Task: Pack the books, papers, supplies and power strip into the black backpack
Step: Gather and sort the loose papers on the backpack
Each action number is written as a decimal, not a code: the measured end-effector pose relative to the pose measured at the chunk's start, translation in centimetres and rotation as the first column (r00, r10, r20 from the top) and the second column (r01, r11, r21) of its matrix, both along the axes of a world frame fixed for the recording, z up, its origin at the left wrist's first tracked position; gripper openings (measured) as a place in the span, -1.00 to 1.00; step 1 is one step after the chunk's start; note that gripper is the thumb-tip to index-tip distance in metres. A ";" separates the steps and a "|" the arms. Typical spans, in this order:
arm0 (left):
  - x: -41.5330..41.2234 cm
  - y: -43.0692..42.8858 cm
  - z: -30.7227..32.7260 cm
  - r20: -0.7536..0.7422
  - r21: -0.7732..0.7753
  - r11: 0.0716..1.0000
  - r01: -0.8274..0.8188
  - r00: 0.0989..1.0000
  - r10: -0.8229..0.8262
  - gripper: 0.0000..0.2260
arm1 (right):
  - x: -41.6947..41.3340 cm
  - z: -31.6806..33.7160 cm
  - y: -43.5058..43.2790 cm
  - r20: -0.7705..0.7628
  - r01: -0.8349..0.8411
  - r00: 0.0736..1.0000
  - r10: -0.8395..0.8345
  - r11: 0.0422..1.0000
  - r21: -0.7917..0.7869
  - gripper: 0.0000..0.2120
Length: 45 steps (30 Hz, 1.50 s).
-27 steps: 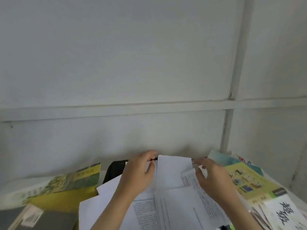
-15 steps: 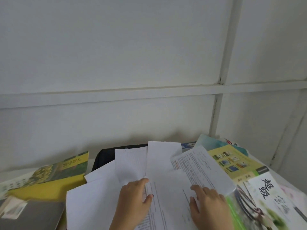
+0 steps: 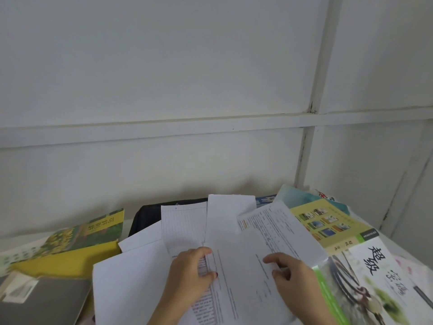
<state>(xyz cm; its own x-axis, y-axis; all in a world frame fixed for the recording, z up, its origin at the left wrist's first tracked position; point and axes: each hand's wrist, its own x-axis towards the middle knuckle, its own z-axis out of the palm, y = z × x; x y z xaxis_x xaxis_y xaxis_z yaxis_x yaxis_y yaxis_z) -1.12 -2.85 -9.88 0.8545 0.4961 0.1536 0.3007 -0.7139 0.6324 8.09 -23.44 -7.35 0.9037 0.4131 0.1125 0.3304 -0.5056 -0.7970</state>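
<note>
Papers [image 3: 230, 221] under left hand [image 3: 192, 272] and right hand [image 3: 293, 277] touch magazine [image 3: 384, 275] lettered 超级.

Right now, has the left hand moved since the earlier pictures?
Yes. The left hand has pulled back toward the person, away from the backpack, and now rests on the papers.
</note>
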 end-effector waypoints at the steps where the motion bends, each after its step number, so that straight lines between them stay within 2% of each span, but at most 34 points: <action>1: 0.1 0.1 0.0 -0.004 -0.023 1.000 0.000 1.000 0.000 -0.57 | 0.1 0.2 0.1 -0.013 0.007 1.000 -0.006 1.000 0.020 -0.63; 6: 0.8 0.3 0.4 0.023 -0.142 0.990 -0.015 1.000 0.019 -0.68 | 1.0 1.1 0.5 -0.063 -0.003 0.998 0.009 0.995 0.101 -0.62; 9: 1.3 0.2 1.1 0.030 -0.231 0.972 0.037 0.999 -0.031 -0.77 | 1.2 1.7 0.6 -0.100 0.016 0.995 0.000 0.986 0.166 -0.63; 17: 3.0 -0.7 3.0 0.085 -0.520 0.850 0.081 0.995 -0.043 -0.86 | 2.2 3.1 0.0 -0.171 0.121 0.984 -0.056 0.913 0.391 -0.69; 19: 3.7 -1.1 3.8 0.116 -0.537 0.838 0.097 0.992 -0.041 -0.81 | 3.2 3.5 -0.3 -0.093 0.145 0.988 -0.121 0.935 0.325 -0.71; 21: 4.6 -1.6 4.4 0.131 -0.514 0.850 0.115 0.990 -0.054 -0.74 | 4.1 3.9 -0.9 0.068 0.182 0.979 -0.192 0.975 0.123 -0.73; 24: 6.4 -2.9 4.6 0.087 -0.478 0.865 0.150 0.989 -0.123 -0.63 | 5.3 3.9 -1.5 0.232 0.264 0.945 -0.229 0.956 -0.131 -0.74; 26: 7.6 -3.8 4.4 0.030 -0.483 0.860 0.165 0.985 -0.172 -0.56 | 5.9 3.7 -1.6 0.245 0.282 0.942 -0.227 0.935 -0.217 -0.71; 28: 8.5 -4.6 4.1 -0.016 -0.512 0.844 0.162 0.980 -0.198 -0.51 | 6.4 3.5 -1.7 0.196 0.260 0.957 -0.213 0.930 -0.259 -0.69; 31: 9.7 -5.1 3.5 -0.040 -0.610 0.788 0.083 0.990 -0.135 -0.44 | 6.7 3.2 -1.7 0.126 0.225 0.972 -0.197 0.934 -0.277 -0.64; 34: 10.5 -5.5 3.2 -0.046 -0.732 0.681 -0.028 0.999 -0.009 -0.45 | 7.1 3.5 -1.6 0.053 0.212 0.977 -0.206 0.960 -0.183 -0.59; 37: 11.0 -5.4 2.8 -0.059 -0.791 0.605 -0.090 0.996 0.072 -0.50 | 7.6 4.4 -1.4 -0.055 0.190 0.979 -0.196 0.976 -0.107 -0.59; 40: 10.8 -4.8 2.6 -0.036 -0.841 0.535 -0.078 0.995 0.088 -0.59 | 8.0 5.2 -0.9 -0.125 0.119 0.984 -0.127 0.991 -0.068 -0.62; 45: 10.0 -3.3 3.2 0.037 -0.877 0.480 -0.025 0.992 0.119 -0.68 | 8.2 7.0 0.8 -0.236 0.091 0.971 -0.045 0.978 0.189 -0.64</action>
<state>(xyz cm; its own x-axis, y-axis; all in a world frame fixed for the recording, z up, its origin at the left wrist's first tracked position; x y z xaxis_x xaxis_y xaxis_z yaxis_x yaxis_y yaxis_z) 8.90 -6.15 -6.71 0.8166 0.4738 -0.3298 0.2391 0.2424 0.9402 16.30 -22.66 -0.38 0.9400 0.3400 -0.0281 0.0973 -0.3461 -0.9331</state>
